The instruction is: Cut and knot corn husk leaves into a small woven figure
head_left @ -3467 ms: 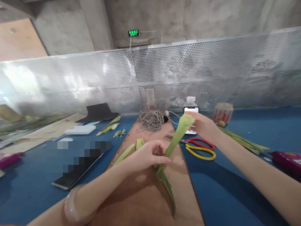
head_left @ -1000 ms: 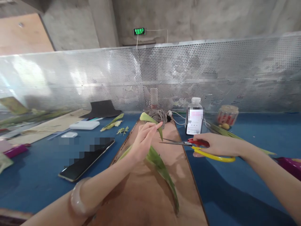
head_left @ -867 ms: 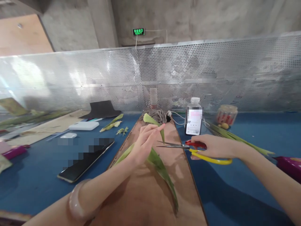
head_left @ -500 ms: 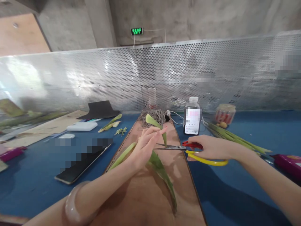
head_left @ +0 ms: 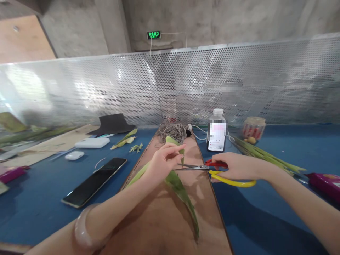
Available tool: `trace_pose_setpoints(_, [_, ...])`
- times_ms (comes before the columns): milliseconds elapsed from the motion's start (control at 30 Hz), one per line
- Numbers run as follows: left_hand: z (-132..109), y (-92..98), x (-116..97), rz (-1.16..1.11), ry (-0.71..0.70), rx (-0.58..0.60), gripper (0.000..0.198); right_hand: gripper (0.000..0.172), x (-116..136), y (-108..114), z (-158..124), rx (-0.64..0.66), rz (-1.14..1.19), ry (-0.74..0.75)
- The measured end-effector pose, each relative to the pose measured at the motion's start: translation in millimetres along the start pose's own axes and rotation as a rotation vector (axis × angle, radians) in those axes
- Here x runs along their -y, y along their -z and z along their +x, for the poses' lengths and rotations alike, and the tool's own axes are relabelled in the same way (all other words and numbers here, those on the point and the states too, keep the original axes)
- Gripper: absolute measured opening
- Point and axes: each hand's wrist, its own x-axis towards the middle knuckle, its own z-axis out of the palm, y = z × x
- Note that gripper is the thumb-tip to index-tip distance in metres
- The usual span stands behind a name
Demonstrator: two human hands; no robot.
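My left hand (head_left: 164,160) pinches a piece of green leaf (head_left: 172,140), whose pale wide end sticks up above the fingers. Its narrow tip hangs down to the scissors. In my right hand (head_left: 235,165) are the scissors (head_left: 204,167), with one red and one yellow handle; the blades point left and stand slightly apart at the leaf tip. Below them a longer green leaf (head_left: 183,194) lies on the wooden board (head_left: 159,223), its upper end near my left hand. Another pale green strip (head_left: 138,176) lies partly behind my left wrist.
A bundle of grey cord (head_left: 174,132) lies at the board's far end. A lit phone (head_left: 217,136) leans on a bottle (head_left: 218,112), beside a jar (head_left: 254,127) and long green stalks (head_left: 268,156). A dark phone (head_left: 95,182) lies on the left; a perforated metal screen (head_left: 106,81) stands behind.
My left fingers have curled into a pinch on the leaf piece, which sits slightly lower and further left. The scissor blades have moved slightly left; my right hand has barely moved.
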Motion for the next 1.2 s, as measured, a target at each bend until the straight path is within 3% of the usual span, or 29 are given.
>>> trace_pose_setpoints(433, [-1, -0.8, -2, -0.025, 0.058, 0.064, 0.033, 0.033, -6, -5, 3, -0.007, -0.018, 0.047])
trace_pose_setpoints(1200, [-2, -0.8, -7, -0.005, 0.064, 0.062, 0.033, 0.034, 2, 0, 0, 0.030, -0.013, 0.064])
